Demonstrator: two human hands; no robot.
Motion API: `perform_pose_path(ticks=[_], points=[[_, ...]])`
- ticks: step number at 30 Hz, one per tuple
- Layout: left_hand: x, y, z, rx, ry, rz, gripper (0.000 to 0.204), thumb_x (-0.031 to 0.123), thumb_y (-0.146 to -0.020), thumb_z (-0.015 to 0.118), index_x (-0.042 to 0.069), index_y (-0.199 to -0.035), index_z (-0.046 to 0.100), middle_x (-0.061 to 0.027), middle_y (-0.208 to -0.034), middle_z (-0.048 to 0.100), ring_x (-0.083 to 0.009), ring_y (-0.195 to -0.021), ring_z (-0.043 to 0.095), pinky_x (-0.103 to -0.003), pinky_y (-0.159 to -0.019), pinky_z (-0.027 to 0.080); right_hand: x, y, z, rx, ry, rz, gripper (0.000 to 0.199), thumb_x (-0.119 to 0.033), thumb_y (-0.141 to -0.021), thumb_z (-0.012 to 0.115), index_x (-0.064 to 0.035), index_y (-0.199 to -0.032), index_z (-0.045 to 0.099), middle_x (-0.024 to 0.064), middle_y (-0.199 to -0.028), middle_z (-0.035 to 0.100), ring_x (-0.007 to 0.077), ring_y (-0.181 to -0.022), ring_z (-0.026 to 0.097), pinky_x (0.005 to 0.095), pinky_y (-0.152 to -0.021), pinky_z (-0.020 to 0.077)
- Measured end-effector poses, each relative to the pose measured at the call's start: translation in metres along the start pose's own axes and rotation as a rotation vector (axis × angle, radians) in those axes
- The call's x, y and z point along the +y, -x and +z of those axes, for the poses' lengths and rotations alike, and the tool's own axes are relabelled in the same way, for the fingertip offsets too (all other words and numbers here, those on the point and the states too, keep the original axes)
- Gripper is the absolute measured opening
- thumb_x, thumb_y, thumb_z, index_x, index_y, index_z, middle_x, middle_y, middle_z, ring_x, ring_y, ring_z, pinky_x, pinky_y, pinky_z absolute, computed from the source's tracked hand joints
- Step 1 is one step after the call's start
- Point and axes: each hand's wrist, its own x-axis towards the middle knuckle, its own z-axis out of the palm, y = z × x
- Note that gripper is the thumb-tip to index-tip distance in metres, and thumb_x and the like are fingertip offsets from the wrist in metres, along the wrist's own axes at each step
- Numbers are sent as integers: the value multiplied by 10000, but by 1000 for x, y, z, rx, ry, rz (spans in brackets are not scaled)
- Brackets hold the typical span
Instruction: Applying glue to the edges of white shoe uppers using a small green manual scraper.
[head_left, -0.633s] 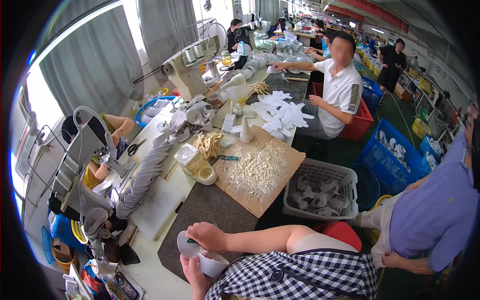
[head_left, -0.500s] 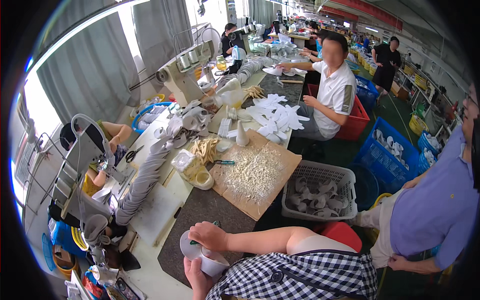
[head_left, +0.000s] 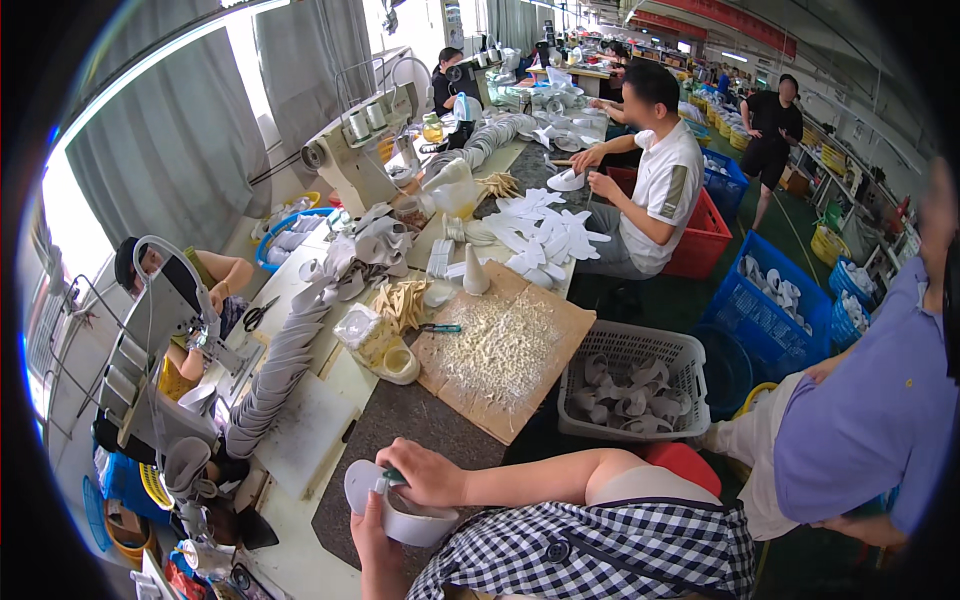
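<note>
My left hand (head_left: 372, 538) grips a white shoe upper (head_left: 415, 527) by its edge, thumb pressed against the side. The upper is curved round into an open loop, with a flat rounded flap (head_left: 358, 484) standing up at its left end. My right hand (head_left: 428, 472) is closed around a small green-handled tool (head_left: 395, 476) right at the top edge of the upper. The tool's working end is hidden. Both hands are over the dark mat (head_left: 400, 425) at the near edge of the table.
Beyond lies a cardboard sheet (head_left: 560, 335) covered in pale scraps, with a teal-handled tool (head_left: 440, 328), a cone (head_left: 475, 272) and a glue tub (head_left: 400, 364). Stacked grey uppers (head_left: 270, 385) run leftward. A grey crate (head_left: 632, 425) sits right; a person in purple (head_left: 860, 410) stands close.
The shoe upper has turned in my hands, its loop now facing more upward. My right hand stays on the green-handled tool. Across the table, a co-worker in white has brought both hands to a white piece.
</note>
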Motion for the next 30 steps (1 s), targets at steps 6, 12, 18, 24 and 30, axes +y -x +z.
perform_pose_path(ticks=[6,12,18,24,30], points=[[-6,8,9,114,81,-24,300,168,-890,517,9,-1139,465,-83,-994,573,-168,-869,564,-302,-765,464,21,2,-2,-271,-53,422,328,-53,-706,591,-87,-1003,457,71,-866,476,277,-829,539,379,-724,450],[-21,8,8,174,-13,167,262,204,-902,512,26,-1089,468,-65,-954,571,-143,-832,564,-286,-709,473,42,12,4,-301,311,74,306,-54,-727,583,-71,-1005,457,77,-879,483,283,-907,557,386,-699,461],[-16,10,14,378,145,58,271,288,-922,455,79,-1094,458,-53,-835,563,-161,-616,564,-272,-510,484,47,3,4,-569,-636,613,463,-134,-726,652,-54,-1144,471,66,-964,564,141,-861,537,306,-730,445],[-5,-9,-8,79,214,-53,232,297,-935,408,96,-1036,465,-43,-753,553,-126,-494,494,-235,-411,424,42,-16,-33,-739,-1345,869,524,-362,-739,688,-75,-1122,474,8,-889,579,59,-688,468,202,-614,380],[5,-10,-12,51,122,-37,229,266,-923,439,45,-917,499,-56,-690,563,-120,-460,507,-218,-368,416,43,-11,-44,-676,-1222,841,418,-330,-739,708,-57,-1012,548,-20,-808,568,53,-699,501,208,-604,402]])
